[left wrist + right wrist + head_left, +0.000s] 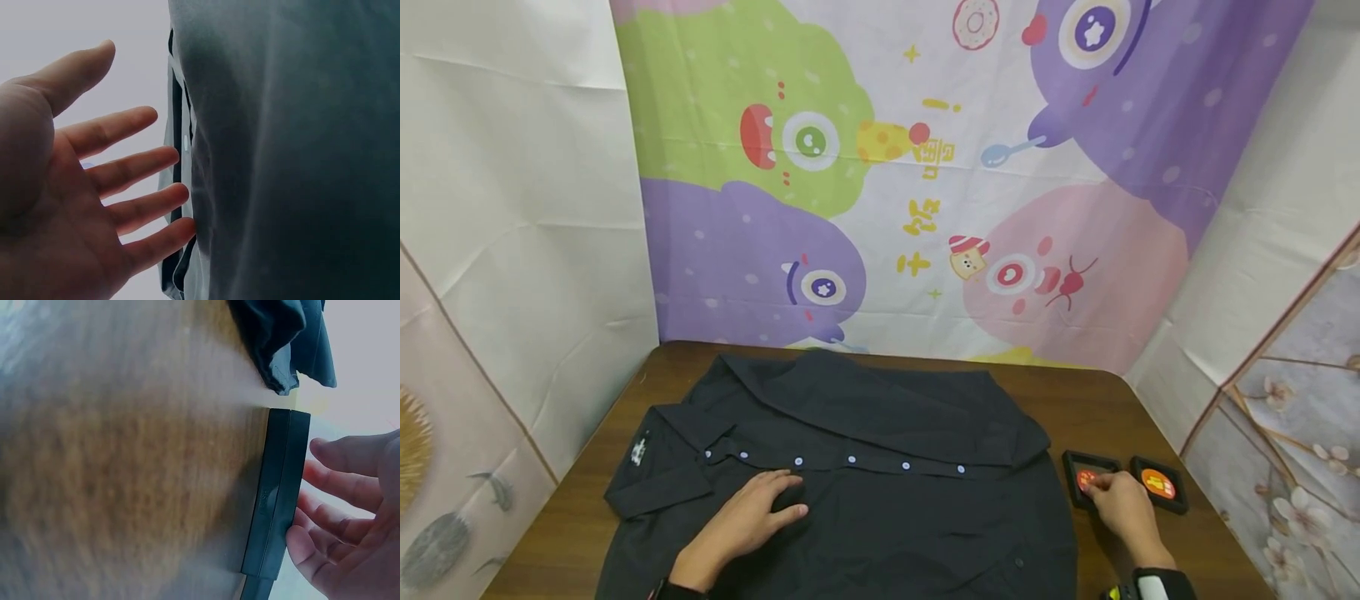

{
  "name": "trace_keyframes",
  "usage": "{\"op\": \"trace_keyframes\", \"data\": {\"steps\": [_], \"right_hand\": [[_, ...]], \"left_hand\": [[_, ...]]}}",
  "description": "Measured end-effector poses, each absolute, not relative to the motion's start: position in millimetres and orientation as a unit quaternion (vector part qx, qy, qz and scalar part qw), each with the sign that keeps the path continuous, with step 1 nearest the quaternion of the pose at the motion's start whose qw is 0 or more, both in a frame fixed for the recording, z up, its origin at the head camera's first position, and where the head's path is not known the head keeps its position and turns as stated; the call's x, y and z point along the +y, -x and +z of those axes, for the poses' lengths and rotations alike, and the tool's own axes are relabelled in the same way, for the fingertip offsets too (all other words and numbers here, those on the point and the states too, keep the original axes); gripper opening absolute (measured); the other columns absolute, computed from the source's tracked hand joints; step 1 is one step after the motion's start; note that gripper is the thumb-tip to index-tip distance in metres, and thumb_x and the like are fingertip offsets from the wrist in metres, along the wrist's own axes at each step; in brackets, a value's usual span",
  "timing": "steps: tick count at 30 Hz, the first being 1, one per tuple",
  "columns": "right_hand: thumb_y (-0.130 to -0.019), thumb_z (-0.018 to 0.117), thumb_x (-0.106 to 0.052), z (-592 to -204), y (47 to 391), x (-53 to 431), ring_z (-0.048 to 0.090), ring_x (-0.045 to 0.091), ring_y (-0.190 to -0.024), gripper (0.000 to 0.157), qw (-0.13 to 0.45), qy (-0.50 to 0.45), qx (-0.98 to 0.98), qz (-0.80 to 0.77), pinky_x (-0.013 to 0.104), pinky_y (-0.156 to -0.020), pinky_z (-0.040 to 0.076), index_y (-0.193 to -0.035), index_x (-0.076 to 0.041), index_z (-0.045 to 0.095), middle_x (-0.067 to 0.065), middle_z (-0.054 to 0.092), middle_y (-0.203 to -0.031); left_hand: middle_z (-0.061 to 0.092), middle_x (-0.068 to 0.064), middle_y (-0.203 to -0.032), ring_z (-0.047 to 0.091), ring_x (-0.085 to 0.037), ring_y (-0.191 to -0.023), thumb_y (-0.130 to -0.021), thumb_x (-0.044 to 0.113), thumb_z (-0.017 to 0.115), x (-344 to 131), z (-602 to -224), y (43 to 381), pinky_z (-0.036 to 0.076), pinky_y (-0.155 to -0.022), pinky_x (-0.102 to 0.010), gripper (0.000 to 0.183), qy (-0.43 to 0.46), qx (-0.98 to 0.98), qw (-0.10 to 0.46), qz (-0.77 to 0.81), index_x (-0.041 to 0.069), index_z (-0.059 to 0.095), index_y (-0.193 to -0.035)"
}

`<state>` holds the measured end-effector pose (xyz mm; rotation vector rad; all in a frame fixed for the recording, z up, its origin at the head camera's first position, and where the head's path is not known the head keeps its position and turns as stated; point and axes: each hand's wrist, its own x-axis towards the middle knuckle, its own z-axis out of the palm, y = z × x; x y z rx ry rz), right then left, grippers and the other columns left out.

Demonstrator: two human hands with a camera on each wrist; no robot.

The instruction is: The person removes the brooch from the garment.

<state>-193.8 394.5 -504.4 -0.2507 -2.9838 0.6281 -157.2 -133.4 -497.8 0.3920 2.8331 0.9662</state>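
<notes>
A black shirt (880,508) with light buttons and a white mark on its left sleeve lies spread on the table. My left hand (748,512) is over its front, just below the button row; in the left wrist view its fingers (137,169) are spread and hold nothing. At the right, my right hand (1123,512) has its fingertips at a red round piece (1085,478) in a small black square box (1078,457). In the right wrist view the thumb and fingers (340,484) bend over the box's top edge (300,425); whether they pinch the piece is hidden.
A second black box (1180,500) with a red-and-yellow disc (1157,483) stands right of the first. Brown wood of the table (1105,400) shows around the shirt. A cartoon-printed cloth (910,317) hangs at the back, with white cloth (550,275) at the side.
</notes>
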Motion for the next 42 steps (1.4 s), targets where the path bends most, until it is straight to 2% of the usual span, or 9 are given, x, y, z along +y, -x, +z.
{"op": "trace_keyframes", "data": {"steps": [19, 24, 34, 42], "right_hand": [[-0.081, 0.067, -0.013, -500.6, 183.6, 391.5, 0.059, 0.044, -0.084, 0.018, 0.045, 0.089, -0.972, 0.213, 0.055, -0.071, 0.047, -0.083, 0.004, 0.07, 0.028, 0.067, -0.09], [-0.081, 0.066, -0.012, -495.5, 186.1, 390.3, 0.058, 0.046, -0.087, 0.022, 0.07, 0.083, -0.97, 0.218, 0.056, -0.072, 0.047, -0.089, 0.009, 0.068, 0.031, 0.066, -0.093], [-0.083, 0.063, -0.014, -497.0, 186.0, 390.6, 0.059, 0.046, -0.088, 0.026, 0.067, 0.093, -0.967, 0.228, 0.056, -0.072, 0.047, -0.094, 0.01, 0.066, 0.03, 0.066, -0.095], [-0.085, 0.06, -0.017, -499.4, 183.5, 387.7, 0.06, 0.038, -0.081, 0.033, 0.066, 0.095, -0.965, 0.234, 0.052, -0.068, 0.048, -0.101, 0.012, 0.063, 0.028, 0.066, -0.092]], "left_hand": [[0.053, -0.018, -0.13, 0.043, -0.037, -0.123, -0.084, 0.037, 0.065, -133.6, -499.7, 154.3, 0.036, -0.1, -0.058, 0.045, -0.128, 0.939, 0.074, 0.312, 0.008, 0.061, -0.118], [0.052, -0.017, -0.131, 0.043, -0.037, -0.123, -0.085, 0.038, 0.064, -132.6, -498.7, 157.3, 0.036, -0.1, -0.058, 0.045, -0.124, 0.939, 0.073, 0.313, 0.01, 0.06, -0.12], [0.052, -0.017, -0.131, 0.043, -0.036, -0.124, -0.085, 0.035, 0.064, -132.7, -496.7, 162.2, 0.036, -0.1, -0.057, 0.044, -0.131, 0.939, 0.066, 0.311, 0.009, 0.06, -0.12], [0.053, -0.018, -0.131, 0.044, -0.036, -0.123, -0.085, 0.032, 0.065, -132.8, -497.3, 158.5, 0.036, -0.1, -0.057, 0.044, -0.138, 0.937, 0.056, 0.317, 0.007, 0.059, -0.121]]}}
